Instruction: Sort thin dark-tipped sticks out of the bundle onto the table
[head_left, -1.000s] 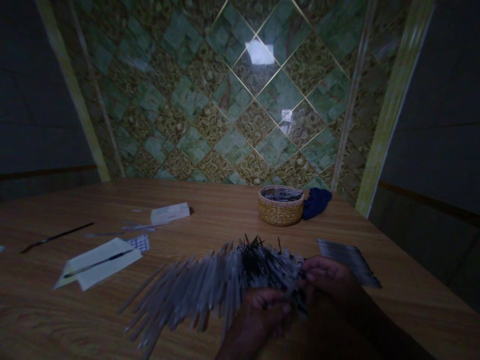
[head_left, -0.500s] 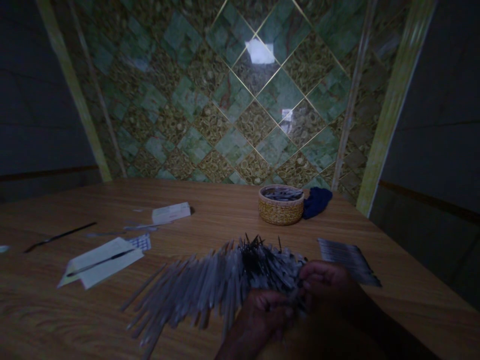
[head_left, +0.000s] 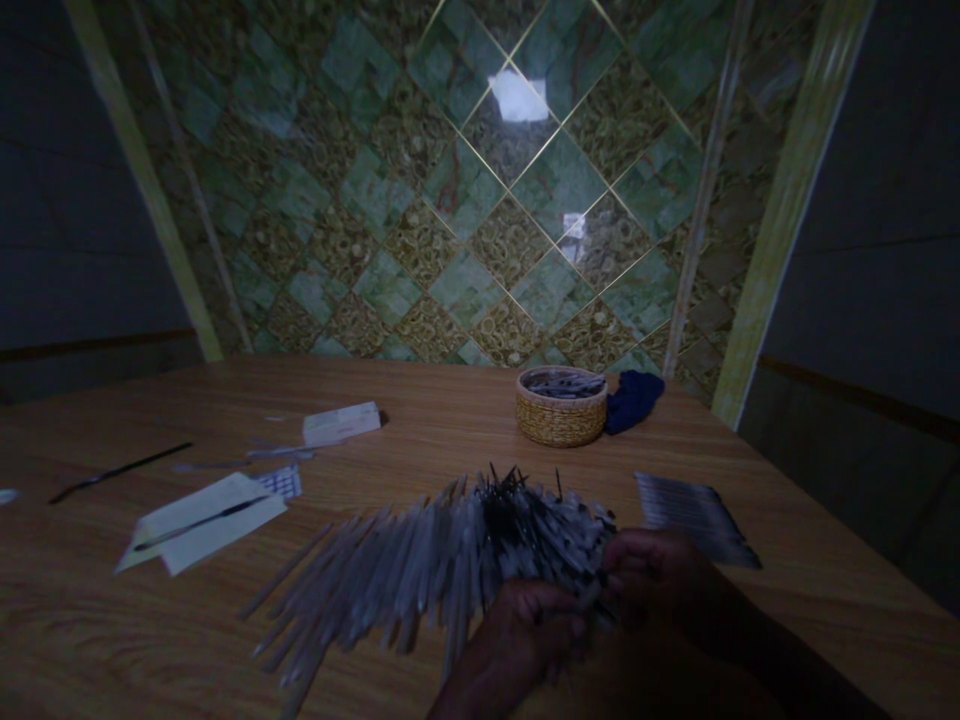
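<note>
Head view: left hand (head_left: 525, 622) pinches a slim, greyish stick (head_left: 589, 597), seemingly to steady it; right hand (head_left: 651, 568) curls at its far end, grip too dark to judge. Stick sits near the right end of a fanned heap of translucent plastic sticks (head_left: 420, 570), perhaps spread for easy separating.

A glossy wall of green and brown diamond tiles (head_left: 555, 185) rises beyond the far edge of the brown wood-grain counter (head_left: 450, 420). Yellow trim strips (head_left: 791, 200) frame it. Dark grey walls (head_left: 892, 200) flank both sides. Lighting is dim; white reflections (head_left: 519, 97) show.
</note>
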